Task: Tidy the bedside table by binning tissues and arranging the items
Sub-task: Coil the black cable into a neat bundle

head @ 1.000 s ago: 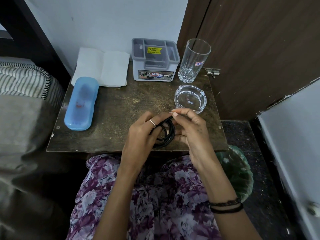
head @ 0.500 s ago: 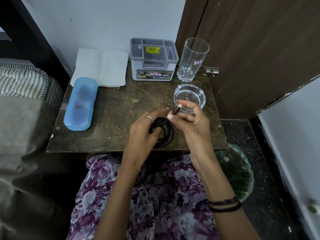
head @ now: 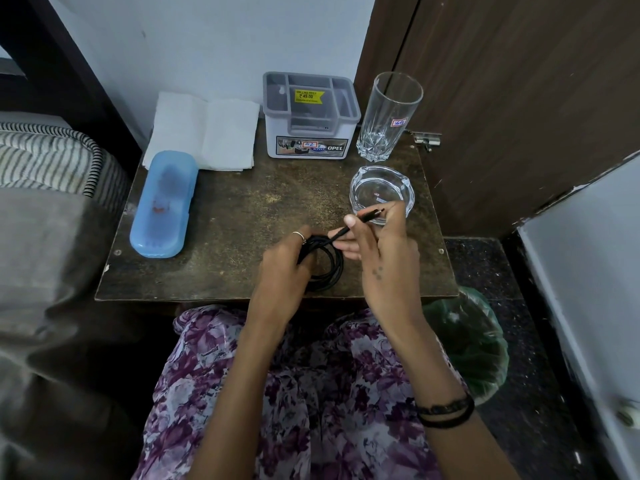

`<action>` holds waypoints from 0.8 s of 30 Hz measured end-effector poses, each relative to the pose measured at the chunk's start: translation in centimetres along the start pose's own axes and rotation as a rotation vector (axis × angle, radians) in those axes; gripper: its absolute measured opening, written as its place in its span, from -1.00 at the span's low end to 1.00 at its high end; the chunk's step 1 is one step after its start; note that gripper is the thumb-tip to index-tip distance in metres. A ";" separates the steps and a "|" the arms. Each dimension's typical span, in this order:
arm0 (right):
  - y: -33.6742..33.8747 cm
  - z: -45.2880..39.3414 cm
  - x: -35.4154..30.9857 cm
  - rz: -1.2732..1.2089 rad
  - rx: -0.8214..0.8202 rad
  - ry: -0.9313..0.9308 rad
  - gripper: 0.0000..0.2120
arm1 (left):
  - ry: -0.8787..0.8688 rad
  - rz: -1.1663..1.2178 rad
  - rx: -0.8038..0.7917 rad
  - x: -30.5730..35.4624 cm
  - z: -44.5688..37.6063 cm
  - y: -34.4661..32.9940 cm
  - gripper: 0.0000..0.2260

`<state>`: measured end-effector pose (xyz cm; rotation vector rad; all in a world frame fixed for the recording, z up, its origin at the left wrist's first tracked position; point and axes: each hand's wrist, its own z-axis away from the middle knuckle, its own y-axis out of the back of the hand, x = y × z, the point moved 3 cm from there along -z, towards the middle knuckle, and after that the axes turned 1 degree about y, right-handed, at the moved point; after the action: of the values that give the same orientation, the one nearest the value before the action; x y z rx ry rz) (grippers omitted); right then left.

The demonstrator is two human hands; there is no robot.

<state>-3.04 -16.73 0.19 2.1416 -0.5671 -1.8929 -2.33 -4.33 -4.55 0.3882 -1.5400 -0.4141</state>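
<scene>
Using the grey organizer box (head: 311,116) at the back of the table (head: 221,216) as the landmark: blue case (head: 163,204) sits front-left of it, white tissues (head: 204,128) just left. Straight in front, left hand (head: 282,263) grips the coiled black cable (head: 325,263), right hand (head: 382,249) fingers pinch its free end. Ashtray (head: 382,194) front-right, tall glass (head: 389,116) right beside the box.

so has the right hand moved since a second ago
Yes. The right hand has drawn the cable end up and away from the coil, toward the glass ashtray, which it now overlaps.
</scene>
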 end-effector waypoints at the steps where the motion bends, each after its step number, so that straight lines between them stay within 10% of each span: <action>1: 0.0 0.0 -0.1 0.009 0.010 0.010 -0.78 | -0.013 0.009 0.013 0.2 0.0 0.1 -0.74; 11: 0.3 -0.3 1.1 -0.427 0.164 -0.270 -0.68 | -0.080 0.158 0.034 1.6 0.2 0.5 -0.61; 24: -1.0 1.6 1.0 -0.361 -0.150 -0.464 -0.84 | -0.088 0.246 0.108 1.4 0.3 0.8 -0.76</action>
<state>-4.37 -16.11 -1.40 1.8033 -0.1039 -2.5616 -2.65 -4.33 -2.91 0.2627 -1.6776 -0.1581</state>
